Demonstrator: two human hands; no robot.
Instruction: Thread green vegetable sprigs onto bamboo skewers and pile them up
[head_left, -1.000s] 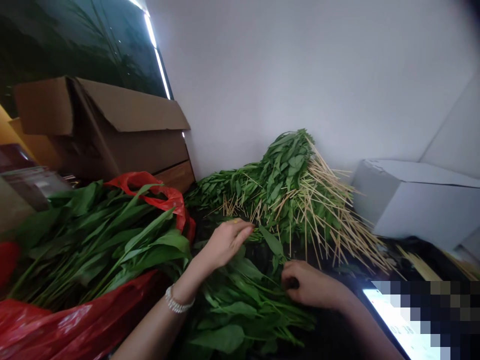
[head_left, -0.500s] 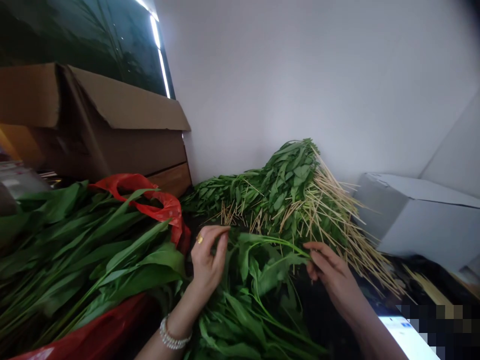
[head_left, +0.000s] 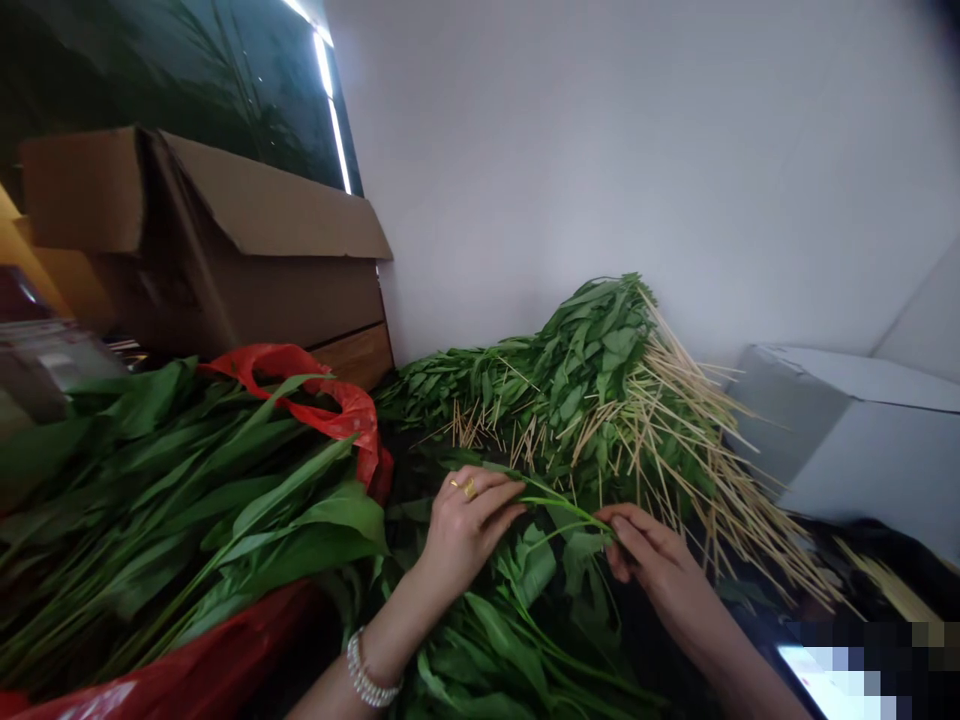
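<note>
Left hand (head_left: 466,522) and right hand (head_left: 654,560) pinch a green sprig (head_left: 561,504) at lower centre, apparently so it spans clear of loose leaves (head_left: 499,635).

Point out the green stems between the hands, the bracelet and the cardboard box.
Green stems (head_left: 579,513): head view, bare part.
Bracelet (head_left: 361,680): head view, beads.
Cardboard box (head_left: 300,293): head view, side wall.
</note>
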